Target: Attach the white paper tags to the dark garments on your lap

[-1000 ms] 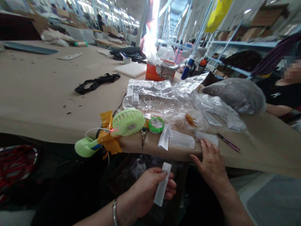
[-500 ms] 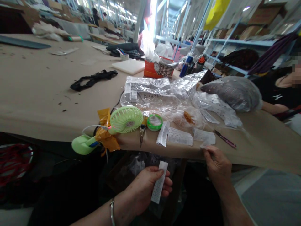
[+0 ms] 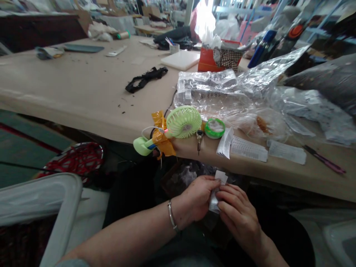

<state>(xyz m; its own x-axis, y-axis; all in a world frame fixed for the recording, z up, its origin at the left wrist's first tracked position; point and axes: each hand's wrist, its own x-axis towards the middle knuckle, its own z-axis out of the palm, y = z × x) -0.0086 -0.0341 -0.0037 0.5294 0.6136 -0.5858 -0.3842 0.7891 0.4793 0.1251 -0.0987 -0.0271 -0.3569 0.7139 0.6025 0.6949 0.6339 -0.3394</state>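
My left hand [image 3: 198, 198], with a bangle at its wrist, is closed on a narrow white printed label [image 3: 214, 204] below the table edge. My right hand [image 3: 241, 213] meets it there, its fingers pressed on the label's right side. A small white piece [image 3: 221, 175] sticks out above the fingertips; whether it is a second label I cannot tell. On the table edge above lie a fanned stack of white labels [image 3: 224, 144], a printed label pile [image 3: 248, 148] and another pile [image 3: 287, 152] further right.
A green fan [image 3: 183, 121] is taped to the table edge, beside a pointed tool [image 3: 198, 142] and a green round container [image 3: 214, 128]. Pink-handled snips [image 3: 324, 159] lie right. Plastic bags [image 3: 219, 96] spread behind. A white-rimmed bin [image 3: 63, 200] stands lower left.
My right hand has left the label piles at the table edge and come down and left to the label in my left hand. The view has swung left and downward.
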